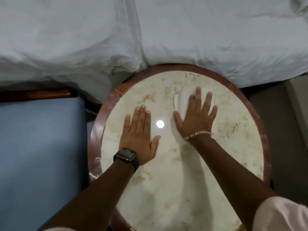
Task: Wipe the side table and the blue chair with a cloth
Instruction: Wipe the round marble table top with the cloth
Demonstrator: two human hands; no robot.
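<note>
The round side table (236,130) has a cream marble top and a reddish wooden rim. My right hand (196,117) lies flat with spread fingers on a folded white cloth (182,100), pressing it onto the far part of the top. Most of the cloth is hidden under the palm and fingers. My left hand (140,137), with a dark watch at the wrist, rests palm down on the bare marble to the left of centre, fingers together, holding nothing. The blue chair (41,139) stands to the left of the table, with its seat in view.
A bed with rumpled white sheets (150,34) runs along the far side, touching the table's back edge. The chair's dark wooden frame (36,94) lies between seat and bed. A grey floor (283,130) shows to the right of the table. A ceiling light reflects on the marble.
</note>
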